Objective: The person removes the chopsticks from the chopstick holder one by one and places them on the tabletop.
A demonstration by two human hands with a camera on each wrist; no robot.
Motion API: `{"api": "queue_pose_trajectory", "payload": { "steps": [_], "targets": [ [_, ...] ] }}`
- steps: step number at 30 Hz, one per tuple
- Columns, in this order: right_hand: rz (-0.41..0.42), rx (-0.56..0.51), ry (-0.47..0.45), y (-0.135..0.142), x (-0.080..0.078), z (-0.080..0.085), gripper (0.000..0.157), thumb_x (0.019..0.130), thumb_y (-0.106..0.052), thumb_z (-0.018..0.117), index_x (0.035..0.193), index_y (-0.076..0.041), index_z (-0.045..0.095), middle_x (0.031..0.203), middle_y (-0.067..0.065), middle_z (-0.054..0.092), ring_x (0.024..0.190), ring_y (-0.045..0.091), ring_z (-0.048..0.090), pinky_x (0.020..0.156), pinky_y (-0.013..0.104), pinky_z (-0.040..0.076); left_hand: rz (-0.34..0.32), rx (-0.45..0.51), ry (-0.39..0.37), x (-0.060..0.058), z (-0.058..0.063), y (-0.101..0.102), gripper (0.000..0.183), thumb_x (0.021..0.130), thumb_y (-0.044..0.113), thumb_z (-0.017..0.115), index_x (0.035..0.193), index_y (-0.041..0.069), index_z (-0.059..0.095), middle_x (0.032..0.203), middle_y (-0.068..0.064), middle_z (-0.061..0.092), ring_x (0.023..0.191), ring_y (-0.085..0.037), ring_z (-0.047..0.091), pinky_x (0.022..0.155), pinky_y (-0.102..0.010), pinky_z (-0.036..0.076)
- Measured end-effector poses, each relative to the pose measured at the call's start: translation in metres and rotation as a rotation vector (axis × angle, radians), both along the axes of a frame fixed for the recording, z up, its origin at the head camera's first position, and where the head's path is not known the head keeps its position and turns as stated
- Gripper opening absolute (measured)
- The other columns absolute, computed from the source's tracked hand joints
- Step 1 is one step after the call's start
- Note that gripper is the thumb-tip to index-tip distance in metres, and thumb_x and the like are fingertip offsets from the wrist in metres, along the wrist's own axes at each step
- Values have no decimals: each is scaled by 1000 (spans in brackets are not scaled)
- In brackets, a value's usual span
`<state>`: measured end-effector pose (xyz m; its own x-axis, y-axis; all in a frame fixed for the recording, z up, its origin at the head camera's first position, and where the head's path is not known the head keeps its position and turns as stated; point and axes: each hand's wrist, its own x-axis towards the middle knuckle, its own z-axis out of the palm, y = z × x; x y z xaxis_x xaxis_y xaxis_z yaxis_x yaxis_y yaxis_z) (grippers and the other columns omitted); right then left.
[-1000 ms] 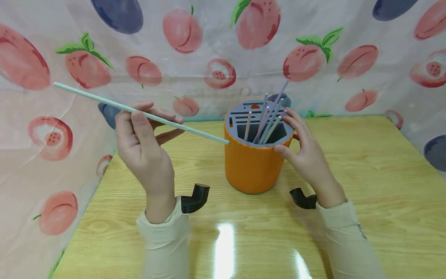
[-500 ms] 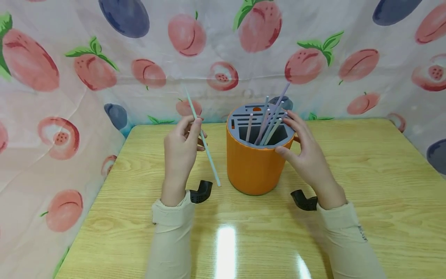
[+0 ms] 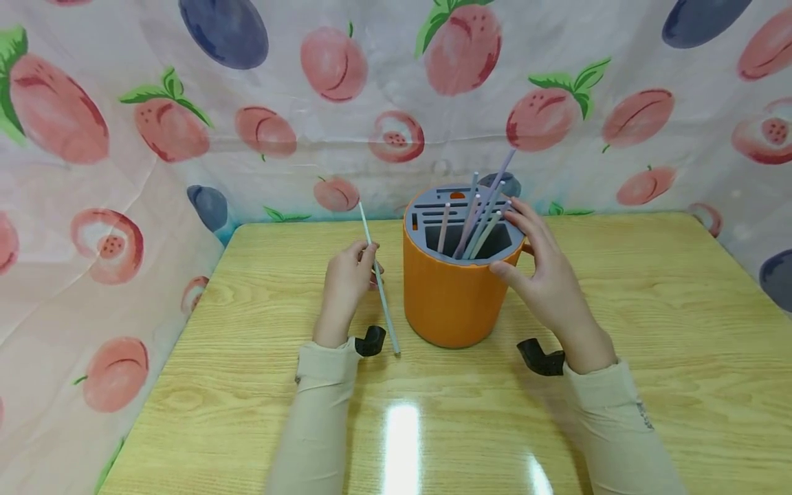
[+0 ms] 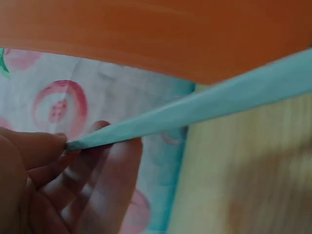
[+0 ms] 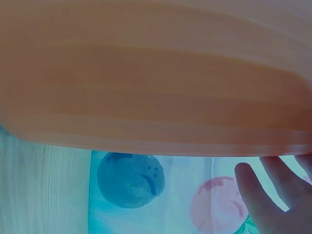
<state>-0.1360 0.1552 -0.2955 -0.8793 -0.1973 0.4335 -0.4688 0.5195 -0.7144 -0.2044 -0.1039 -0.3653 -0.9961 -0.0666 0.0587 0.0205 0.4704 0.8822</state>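
Observation:
In the head view my left hand [image 3: 350, 280] pinches a long pale green straw [image 3: 385, 307] between thumb and fingers. The straw slants, its near end low beside the orange utensil holder [image 3: 450, 302]. Up close in the left wrist view, the straw [image 4: 195, 108] crosses in front of the holder's orange wall [image 4: 161, 34]. My right hand [image 3: 549, 289] grips the right side of the holder's rim, thumb in front and fingers behind. Several pastel straws [image 3: 474, 223] lean in the large opening of its grey slotted top [image 3: 433, 206]. The right wrist view shows fingers [image 5: 258, 192] below the orange wall [image 5: 146, 97].
The holder stands on a light wood table [image 3: 247, 399], with a side handle [image 3: 528, 248] partly behind the right hand. A fruit-patterned cloth [image 3: 272, 179] hangs along the back and left. Black camera mounts [image 3: 371, 341] sit on both wrists.
My left hand has come down and to the right, nearer the holder. The green straw has swung from nearly level to steep. The right hand has kept its place on the rim.

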Motion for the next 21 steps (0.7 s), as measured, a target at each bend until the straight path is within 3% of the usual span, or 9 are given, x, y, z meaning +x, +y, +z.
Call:
{"api": "queue_pose_trajectory", "payload": {
  "steps": [7, 14, 17, 21],
  "targets": [
    [-2, 1, 0, 0, 0, 0, 61, 86, -23, 61, 137, -7, 32, 146, -9, 16, 130, 13, 21, 97, 50, 28, -31, 62, -124, -5, -20, 5, 27, 93, 28, 48, 108, 9, 60, 75, -13, 63, 55, -23, 59, 55, -40, 52],
    [-6, 7, 6, -1, 1, 0, 61, 86, -22, 61, 137, -6, 32, 146, -8, 16, 130, 14, 21, 97, 50, 29, -60, 189, -237, -10, -40, 4, 41, 91, 16, 52, 130, 6, 43, 82, -13, 61, 56, -20, 58, 54, -37, 53],
    [-8, 9, 7, -1, 1, 0, 61, 86, -21, 61, 137, -6, 32, 146, -7, 15, 130, 14, 21, 96, 50, 29, -72, 183, -261, -11, -45, 5, 53, 89, 12, 55, 137, 9, 33, 83, -11, 60, 55, -20, 58, 54, -36, 53],
    [-8, 7, 5, -1, 0, 0, 61, 86, -21, 61, 138, -6, 31, 146, -8, 15, 130, 14, 21, 97, 51, 29, -104, 94, -250, -10, -49, 6, 64, 85, 7, 59, 140, 11, 26, 82, -10, 56, 54, -20, 58, 52, -31, 52]
  ]
}}
